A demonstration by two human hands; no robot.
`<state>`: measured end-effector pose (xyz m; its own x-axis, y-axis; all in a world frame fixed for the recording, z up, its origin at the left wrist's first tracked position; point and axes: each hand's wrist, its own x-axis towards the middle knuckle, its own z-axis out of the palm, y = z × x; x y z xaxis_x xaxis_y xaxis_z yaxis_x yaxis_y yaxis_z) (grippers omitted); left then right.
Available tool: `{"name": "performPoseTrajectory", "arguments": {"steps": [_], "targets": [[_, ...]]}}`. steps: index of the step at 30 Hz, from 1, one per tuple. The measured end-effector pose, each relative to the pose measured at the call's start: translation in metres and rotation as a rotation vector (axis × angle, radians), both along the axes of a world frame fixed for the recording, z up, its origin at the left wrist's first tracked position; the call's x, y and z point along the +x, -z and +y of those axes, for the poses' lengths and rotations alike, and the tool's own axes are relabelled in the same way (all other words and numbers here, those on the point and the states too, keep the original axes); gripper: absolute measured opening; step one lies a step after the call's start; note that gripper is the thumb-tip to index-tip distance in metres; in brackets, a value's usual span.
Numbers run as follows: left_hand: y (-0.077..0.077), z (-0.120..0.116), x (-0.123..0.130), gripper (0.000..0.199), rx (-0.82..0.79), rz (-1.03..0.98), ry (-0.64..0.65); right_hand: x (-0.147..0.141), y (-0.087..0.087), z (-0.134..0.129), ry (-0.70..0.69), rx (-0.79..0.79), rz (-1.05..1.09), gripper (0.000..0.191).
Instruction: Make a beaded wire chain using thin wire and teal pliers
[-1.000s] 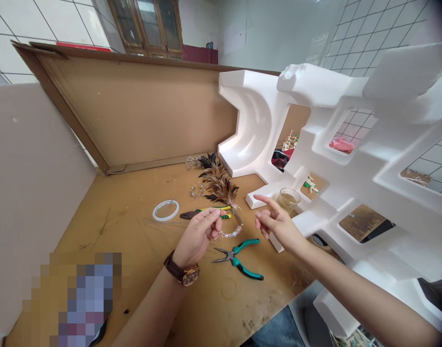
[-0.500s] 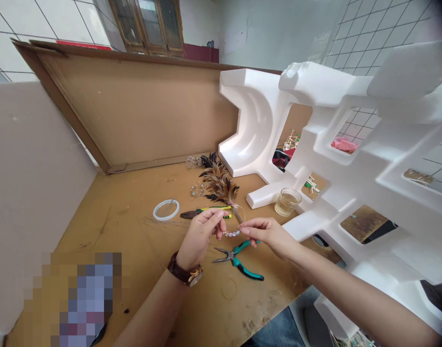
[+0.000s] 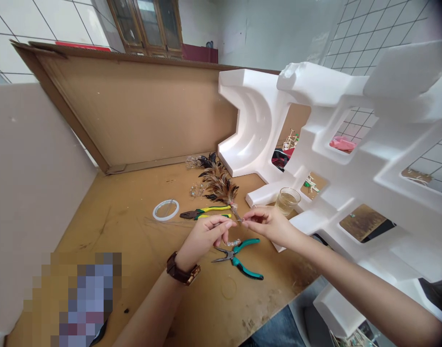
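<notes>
Several small clear beads (image 3: 234,243) form a short strand just below the fingers of my left hand (image 3: 209,232), which is closed in a pinch at the strand's wire. My right hand (image 3: 266,223) pinches the thin wire close to my left fingertips; the wire itself is barely visible. Teal-handled needle-nose pliers (image 3: 242,259) lie spread on the table under the beads. Yellow-and-green pliers (image 3: 202,212) lie behind my left hand. Beyond them rests a bundle of brown and black feathers (image 3: 221,183), its stem pointing toward my hands.
A white wire coil (image 3: 166,210) lies left of the pliers on the brown table (image 3: 134,260). A glass of pale liquid (image 3: 287,201) stands behind my right hand. White foam packing (image 3: 307,144) rises at the right, cardboard (image 3: 144,111) at the back. A blurred object (image 3: 90,299) is front left.
My hands have shifted from the ends of the bead strand to the wire above it. The beads now hang lower, and my right hand is slightly higher.
</notes>
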<state>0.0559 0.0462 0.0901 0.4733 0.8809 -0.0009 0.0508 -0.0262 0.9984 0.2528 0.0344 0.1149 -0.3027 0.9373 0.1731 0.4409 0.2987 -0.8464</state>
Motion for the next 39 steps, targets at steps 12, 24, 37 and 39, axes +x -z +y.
{"name": "performPoseTrajectory", "arguments": {"steps": [12,24,37,39], "targets": [[-0.005,0.001,-0.003,0.019,-0.196,-0.199,-0.025,-0.008,-0.016,0.012,-0.056,-0.349,0.136,0.032],[0.004,-0.002,0.007,0.019,-0.088,-0.380,-0.145,-0.005,-0.013,0.009,-0.100,-0.368,0.223,0.034],[0.007,-0.003,0.011,0.018,-0.254,-0.535,-0.065,0.014,-0.032,0.005,-0.222,-0.053,-0.073,0.031],[0.009,-0.002,0.012,0.017,-0.313,-0.590,-0.041,0.015,-0.040,0.002,-0.246,-0.008,-0.156,0.031]]}}
